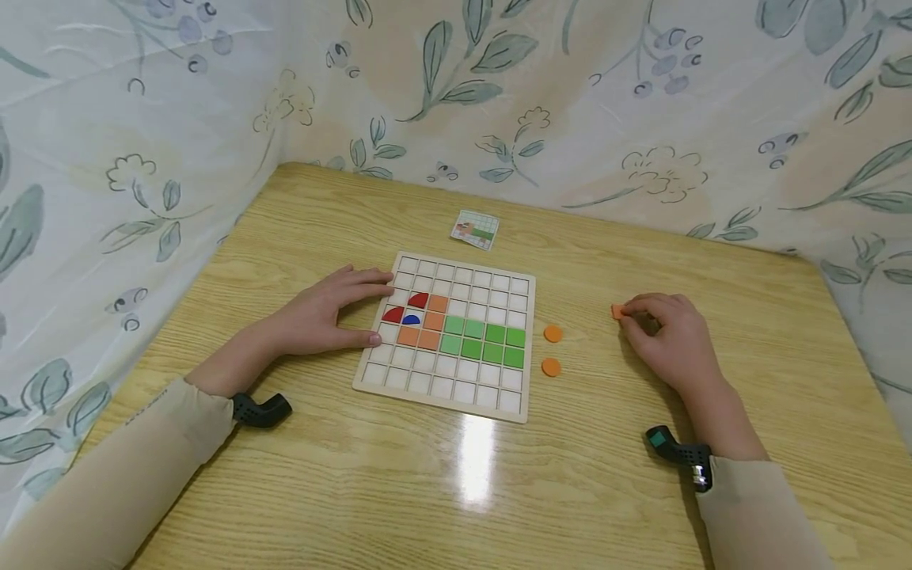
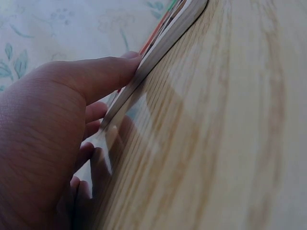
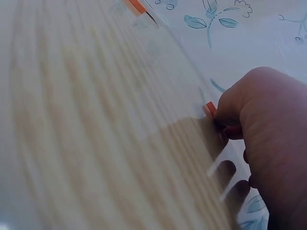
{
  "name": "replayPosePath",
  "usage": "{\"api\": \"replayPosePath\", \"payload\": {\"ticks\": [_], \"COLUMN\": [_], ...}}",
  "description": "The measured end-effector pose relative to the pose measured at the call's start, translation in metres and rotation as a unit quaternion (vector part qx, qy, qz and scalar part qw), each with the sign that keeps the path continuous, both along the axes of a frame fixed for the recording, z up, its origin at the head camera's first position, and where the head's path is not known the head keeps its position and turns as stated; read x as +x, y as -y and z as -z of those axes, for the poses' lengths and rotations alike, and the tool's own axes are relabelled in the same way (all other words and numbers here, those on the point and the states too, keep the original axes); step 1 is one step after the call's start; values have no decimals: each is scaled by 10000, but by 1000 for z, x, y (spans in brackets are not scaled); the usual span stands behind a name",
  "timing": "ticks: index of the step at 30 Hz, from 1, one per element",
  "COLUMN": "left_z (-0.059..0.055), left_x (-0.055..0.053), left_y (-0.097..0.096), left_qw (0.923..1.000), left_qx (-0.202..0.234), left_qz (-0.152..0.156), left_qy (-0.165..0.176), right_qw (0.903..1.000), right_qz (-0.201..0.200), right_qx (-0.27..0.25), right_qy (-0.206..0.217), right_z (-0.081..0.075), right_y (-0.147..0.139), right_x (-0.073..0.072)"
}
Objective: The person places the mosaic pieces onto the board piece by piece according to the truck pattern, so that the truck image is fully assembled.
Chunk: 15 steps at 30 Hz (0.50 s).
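A square wooden grid board [image 1: 442, 367] lies on the table, with green, orange, red and blue tiles in some of its cells. On the board's left edge rests my left hand [image 1: 331, 310], its thumb and fingers spread and fairly straight. The left wrist view shows the thumb [image 2: 108, 74] touching the board's side. Off to the right of the board, my right hand [image 1: 670, 336] pinches a small orange tile [image 1: 617, 312] between thumb and index finger. In the right wrist view that orange tile [image 3: 211, 109] appears at the fingertips, partly covered, low over the table.
Two orange round tiles [image 1: 552, 334] lie just right of the board. Behind it is a small printed pattern card [image 1: 475, 229] with a coloured grid picture. A flowered cloth [image 1: 456, 95] hangs along the back and left of the wooden table [image 1: 342, 491].
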State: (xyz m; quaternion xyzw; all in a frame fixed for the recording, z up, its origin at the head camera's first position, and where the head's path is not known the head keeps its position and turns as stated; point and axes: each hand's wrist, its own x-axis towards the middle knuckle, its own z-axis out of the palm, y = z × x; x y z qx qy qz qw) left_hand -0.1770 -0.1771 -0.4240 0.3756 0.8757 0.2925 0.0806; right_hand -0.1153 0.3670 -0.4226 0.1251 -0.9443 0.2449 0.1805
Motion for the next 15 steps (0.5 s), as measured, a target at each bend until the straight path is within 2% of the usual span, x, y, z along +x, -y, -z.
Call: {"api": "replayPosePath", "payload": {"ticks": [15], "left_z": [-1], "left_x": [0], "left_y": [-1], "left_qw": [10000], "left_qx": [-53], "left_qz": [-71], "left_qy": [31], "right_qw": [9999], "right_qz": [-108], "right_qx": [31], "right_qy": [-4], "right_z": [2], "right_y": [1], "right_x": [-2]}}
